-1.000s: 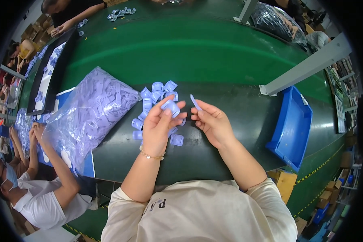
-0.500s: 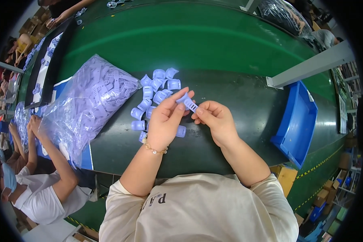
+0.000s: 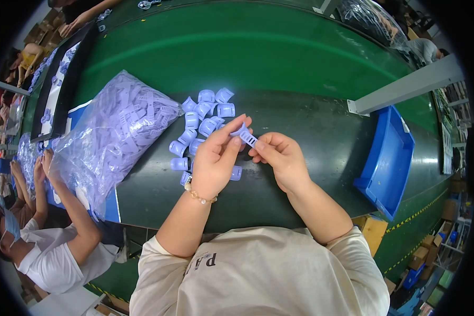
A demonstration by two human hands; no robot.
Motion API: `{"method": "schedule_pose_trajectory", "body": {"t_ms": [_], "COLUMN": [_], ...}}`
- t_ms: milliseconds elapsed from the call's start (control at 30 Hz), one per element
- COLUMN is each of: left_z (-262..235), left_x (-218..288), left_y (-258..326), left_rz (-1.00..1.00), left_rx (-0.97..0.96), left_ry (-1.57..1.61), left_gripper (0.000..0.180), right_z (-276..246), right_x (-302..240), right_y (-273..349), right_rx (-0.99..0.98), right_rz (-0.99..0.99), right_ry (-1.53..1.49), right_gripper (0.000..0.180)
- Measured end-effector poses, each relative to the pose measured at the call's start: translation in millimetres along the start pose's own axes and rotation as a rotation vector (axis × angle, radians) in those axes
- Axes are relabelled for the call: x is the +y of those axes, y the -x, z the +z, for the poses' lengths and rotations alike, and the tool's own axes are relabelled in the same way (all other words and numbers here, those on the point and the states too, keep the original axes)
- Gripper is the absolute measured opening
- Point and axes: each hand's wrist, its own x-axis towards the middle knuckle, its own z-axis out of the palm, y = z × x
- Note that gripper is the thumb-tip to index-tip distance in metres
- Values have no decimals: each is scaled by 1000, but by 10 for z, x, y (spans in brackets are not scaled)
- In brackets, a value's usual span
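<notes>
Between my two hands, above the dark work surface, is a small lilac plastic piece with a curved body and a slotted strap. My left hand pinches its curved end between thumb and fingers. With thumb and forefinger, my right hand grips the slotted end. Several curved lilac plastic pieces lie loosely beside and behind my left hand, which partly hides some of them. Left of them rests a large clear plastic bag full of slotted lilac strips.
A blue plastic bin stands at the right under a grey metal post. Behind runs a green belt. At the left a co-worker in a white shirt reaches near the bag. A black-edged tray holds more lilac pieces.
My hands stay nearly in place, both still on the lilac piece, which has tilted slightly. At the left, the co-worker's head and hands have shifted a little.
</notes>
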Motion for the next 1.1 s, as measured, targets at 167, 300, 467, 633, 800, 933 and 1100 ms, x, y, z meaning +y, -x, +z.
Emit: {"method": "schedule_pose_trajectory", "body": {"t_ms": [167, 300, 467, 633, 800, 933, 1100], "left_z": [6, 6, -35, 31, 43, 99, 103], "left_x": [-11, -9, -45, -23, -18, -77, -12], "left_y": [2, 8, 1, -1, 34, 42, 31], "left_rz": [59, 106, 154, 271, 351, 305, 341], "left_rx": [20, 49, -7, 49, 50, 96, 82], "left_ry": [-63, -150, -306, -437, -539, -364, -565], "left_gripper": [38, 38, 39, 42, 43, 38, 41], "right_z": [-8, -17, -22, -44, -10, -27, -38], "right_x": [-5, -28, -4, 72, 99, 27, 14], "right_y": [3, 1, -8, -15, -39, -3, -3], "right_rx": [0, -21, -25, -3, -48, -38, -46], "right_rz": [6, 39, 16, -62, -73, -130, -131], "right_ry": [-7, -46, -72, -38, -13, 45, 90], "right_gripper": [11, 12, 11, 9, 12, 16, 12]}}
